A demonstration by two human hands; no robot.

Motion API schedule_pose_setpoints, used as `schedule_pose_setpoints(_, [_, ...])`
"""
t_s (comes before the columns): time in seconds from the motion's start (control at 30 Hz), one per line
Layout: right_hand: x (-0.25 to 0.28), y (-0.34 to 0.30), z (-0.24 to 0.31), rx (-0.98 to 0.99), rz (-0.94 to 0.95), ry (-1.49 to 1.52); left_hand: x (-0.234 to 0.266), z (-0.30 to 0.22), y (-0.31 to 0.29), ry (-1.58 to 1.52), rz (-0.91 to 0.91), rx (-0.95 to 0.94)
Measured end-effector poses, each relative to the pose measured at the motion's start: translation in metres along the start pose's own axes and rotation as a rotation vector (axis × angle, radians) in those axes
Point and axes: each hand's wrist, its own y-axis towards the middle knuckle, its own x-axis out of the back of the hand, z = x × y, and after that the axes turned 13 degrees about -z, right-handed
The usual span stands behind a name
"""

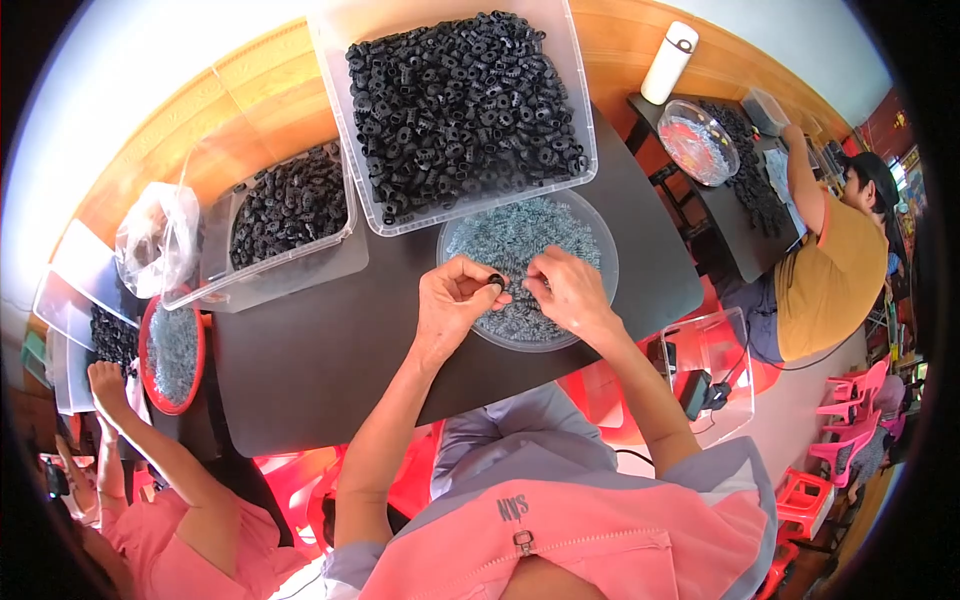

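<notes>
My left hand (452,302) pinches a small black ring-shaped plastic part (496,281) between thumb and fingertips. Close beside it, my right hand (574,294) has its thumb and forefinger pressed together; whatever they hold is too small to make out. Both hands are over a round clear bowl (612,262) heaped with tiny pale, translucent pieces (522,228). Just beyond the bowl, a large clear plastic bin (334,90) is full of black parts (455,110) that look like the one in my left hand.
A second clear bin (352,256) of black parts stands on the dark table (320,372) to the left. A clear plastic bag (165,235) and a red-rimmed bowl (203,360) are farther left. Co-workers sit at either side; a white bottle (668,66) stands at the far right.
</notes>
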Motion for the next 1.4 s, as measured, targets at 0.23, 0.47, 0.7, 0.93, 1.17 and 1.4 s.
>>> schedule_pose_setpoints(0.23, [-0.002, 0.011, -0.016, -0.217, -0.119, 0.542, 0.0, 0.0, -0.001, -0.012, 0.0, 0.003])
schedule_pose_setpoints(0.47, [0.009, 0.013, -0.017, -0.614, 0.157, 1.122, -0.001, 0.001, -0.002, 0.02, 0.001, 0.005])
schedule_pose_setpoints(0.7, [0.016, 0.008, 0.007, -0.567, -0.01, 1.093, -0.003, -0.001, -0.003, 0.056, -0.002, 0.021])
schedule_pose_setpoints(0.93, [0.006, 0.003, 0.024, -0.418, -0.032, 1.234, -0.005, 0.0, -0.005, 0.076, 0.022, 0.016])
schedule_pose_setpoints(1.17, [0.003, 0.0, 0.027, -0.352, -0.077, 1.098, -0.003, 0.001, -0.006, 0.068, 0.05, 0.015])
schedule_pose_setpoints(1.4, [0.009, -0.001, 0.03, -0.385, -0.03, 1.058, -0.005, -0.002, -0.006, 0.088, 0.034, 0.027])
